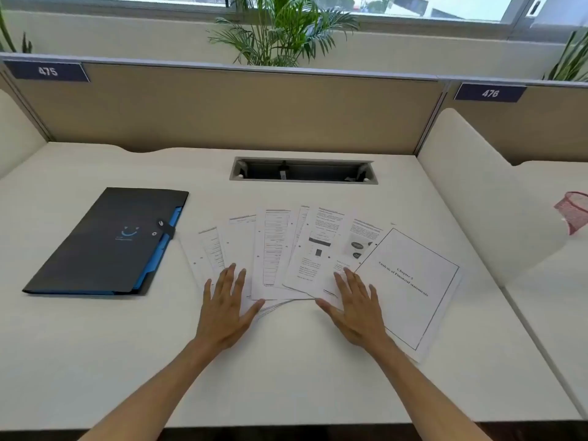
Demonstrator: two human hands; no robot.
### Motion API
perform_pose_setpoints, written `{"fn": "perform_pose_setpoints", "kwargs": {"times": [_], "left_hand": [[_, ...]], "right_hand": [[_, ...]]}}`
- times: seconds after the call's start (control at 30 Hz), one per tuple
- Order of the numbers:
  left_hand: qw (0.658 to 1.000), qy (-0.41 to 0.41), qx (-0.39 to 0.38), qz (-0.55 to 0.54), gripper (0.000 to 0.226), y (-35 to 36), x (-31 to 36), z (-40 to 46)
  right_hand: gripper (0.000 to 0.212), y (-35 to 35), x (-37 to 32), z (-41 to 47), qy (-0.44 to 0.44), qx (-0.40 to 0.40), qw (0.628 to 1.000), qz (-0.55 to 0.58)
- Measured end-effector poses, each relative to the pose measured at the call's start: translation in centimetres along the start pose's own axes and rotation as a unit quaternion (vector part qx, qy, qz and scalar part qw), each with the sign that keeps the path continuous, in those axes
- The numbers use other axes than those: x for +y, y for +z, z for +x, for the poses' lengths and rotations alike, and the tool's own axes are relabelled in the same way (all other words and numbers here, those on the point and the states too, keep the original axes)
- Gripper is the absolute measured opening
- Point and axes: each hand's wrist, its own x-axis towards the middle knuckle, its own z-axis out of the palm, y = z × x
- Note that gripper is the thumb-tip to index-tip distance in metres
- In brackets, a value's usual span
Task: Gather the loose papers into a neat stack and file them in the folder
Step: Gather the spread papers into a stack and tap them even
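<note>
Several printed white papers (305,249) lie fanned out across the middle of the white desk (286,370), overlapping one another. The rightmost sheet (410,288) has a black border and a chapter title. A closed black folder (108,243) with blue inner edges and a snap strap lies flat to the left, apart from the papers. My left hand (226,307) rests flat, fingers spread, on the lower left sheets. My right hand (356,307) lies flat with fingers apart on the lower edge of the middle-right sheets. Neither hand grips anything.
A rectangular cable slot (302,171) is sunk into the desk behind the papers. Beige partition panels (222,109) close the back, with white side dividers (477,198) left and right. A pink mesh object (574,211) sits on the neighbouring desk at far right.
</note>
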Motion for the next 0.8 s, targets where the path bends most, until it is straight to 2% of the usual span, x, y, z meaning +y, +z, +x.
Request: {"fn": "perform_pose_setpoints", "kwargs": {"times": [0.33, 0.5, 0.63, 0.8], "left_hand": [[1.0, -0.005, 0.001, 0.016, 0.098, 1.5, -0.4, -1.1], [1.0, -0.001, 0.023, 0.006, 0.096, 1.2, 0.0, -0.7], [0.999, 0.013, 0.034, 0.005, 0.089, 1.0, 1.1, 0.1], [0.997, 0.052, 0.053, -0.012, 0.083, 0.9, 3.7, 1.7]], "right_hand": [[0.102, 1.2, 0.5, -0.9, -0.001, 0.0, 1.0, -0.013], [0.094, 0.2, 0.8, -0.8, 0.001, 0.039, 0.999, 0.015], [0.093, -0.9, 2.0, -0.5, 0.037, 0.062, 0.997, 0.023], [0.081, -1.4, 4.1, -0.7, 0.134, 0.074, 0.988, 0.02]]}}
